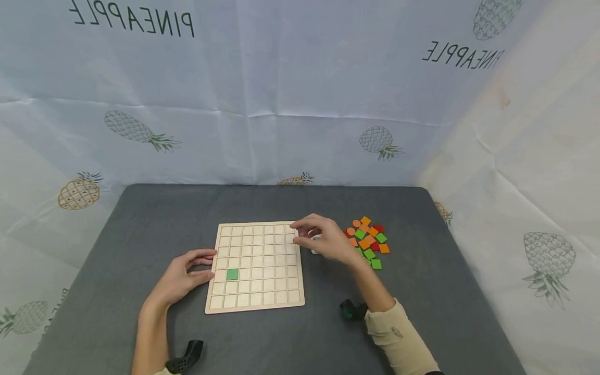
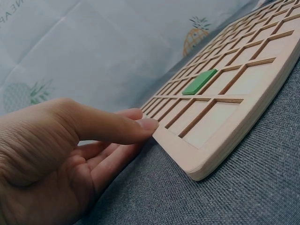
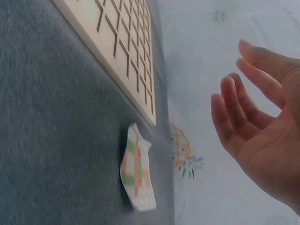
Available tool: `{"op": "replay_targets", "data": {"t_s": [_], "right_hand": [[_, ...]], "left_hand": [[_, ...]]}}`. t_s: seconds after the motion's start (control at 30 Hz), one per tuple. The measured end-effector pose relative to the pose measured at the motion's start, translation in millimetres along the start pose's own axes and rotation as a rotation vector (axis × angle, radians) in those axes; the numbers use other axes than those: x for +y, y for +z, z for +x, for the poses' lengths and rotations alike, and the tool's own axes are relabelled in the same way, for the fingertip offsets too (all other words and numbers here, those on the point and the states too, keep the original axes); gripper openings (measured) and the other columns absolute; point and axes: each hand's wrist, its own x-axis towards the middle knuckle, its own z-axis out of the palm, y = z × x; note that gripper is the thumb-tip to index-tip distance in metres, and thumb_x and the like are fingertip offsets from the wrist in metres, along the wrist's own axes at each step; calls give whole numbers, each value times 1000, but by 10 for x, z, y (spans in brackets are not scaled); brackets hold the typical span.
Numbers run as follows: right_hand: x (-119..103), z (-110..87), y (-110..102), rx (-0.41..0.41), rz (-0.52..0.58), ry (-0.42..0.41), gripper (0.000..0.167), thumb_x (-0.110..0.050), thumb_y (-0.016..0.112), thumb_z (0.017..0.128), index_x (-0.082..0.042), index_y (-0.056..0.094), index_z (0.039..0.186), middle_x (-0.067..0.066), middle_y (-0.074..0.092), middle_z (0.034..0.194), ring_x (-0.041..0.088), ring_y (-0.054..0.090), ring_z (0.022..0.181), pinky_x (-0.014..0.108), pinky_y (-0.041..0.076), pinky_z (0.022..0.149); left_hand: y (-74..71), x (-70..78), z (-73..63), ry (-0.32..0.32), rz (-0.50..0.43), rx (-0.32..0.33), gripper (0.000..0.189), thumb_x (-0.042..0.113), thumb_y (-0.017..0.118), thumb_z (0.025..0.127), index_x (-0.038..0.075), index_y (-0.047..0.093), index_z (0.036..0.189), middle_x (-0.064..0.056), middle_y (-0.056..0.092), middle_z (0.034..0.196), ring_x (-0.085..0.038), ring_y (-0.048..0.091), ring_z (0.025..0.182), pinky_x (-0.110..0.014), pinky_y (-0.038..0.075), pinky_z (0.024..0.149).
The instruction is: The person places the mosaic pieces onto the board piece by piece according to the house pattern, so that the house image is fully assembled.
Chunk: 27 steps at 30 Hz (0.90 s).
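Note:
A wooden grid board (image 1: 257,285) lies on the table, one green square tile (image 1: 232,274) set in a cell toward its lower left. My left hand (image 1: 180,276) rests against the board's left edge, thumb and fingers spread apart along the rim. In the left wrist view the thumb tip meets that edge near a rounded corner. Over the board's upper right corner hovers my right hand (image 1: 330,242), its fingers loosely bent. The right wrist view shows nothing between its thumb and fingers. Below that hand lies a curled paper card (image 3: 136,171) printed with green and orange squares.
Right of the board is a loose pile of orange, red and green tiles (image 1: 369,239), a few of them round. Black wrist devices (image 1: 187,357) show at both forearms. A pineapple-print cloth (image 1: 300,78) hangs behind the dark grey table (image 1: 328,344).

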Motion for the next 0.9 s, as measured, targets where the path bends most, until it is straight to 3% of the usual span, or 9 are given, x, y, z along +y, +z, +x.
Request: {"op": "replay_targets", "data": {"t_s": [0.2, 0.5, 0.9], "right_hand": [[19, -110, -151, 44, -5, 10, 33, -17, 81, 99, -13, 78, 131, 10, 74, 125, 18, 71, 105, 31, 62, 96], [124, -254, -312, 83, 2, 23, 32, -13, 79, 100, -11, 77, 132, 19, 73, 127, 23, 71, 105, 31, 63, 91], [332, -527, -629, 166, -56, 99, 31, -13, 78, 101, -10, 77, 131, 24, 72, 130, 20, 72, 106, 34, 62, 99]], "left_hand": [[2, 7, -4, -2, -2, 2, 61, 1, 80, 95, -4, 57, 151, -26, 62, 146, 3, 67, 110, -17, 61, 90], [11, 10, -7, -5, 6, 9, 60, 1, 80, 96, -4, 57, 151, -26, 63, 144, 1, 68, 110, -17, 61, 90], [13, 5, -5, -3, 15, 12, 60, 2, 80, 96, -4, 57, 151, -26, 63, 144, 0, 67, 111, -16, 61, 90]]}}
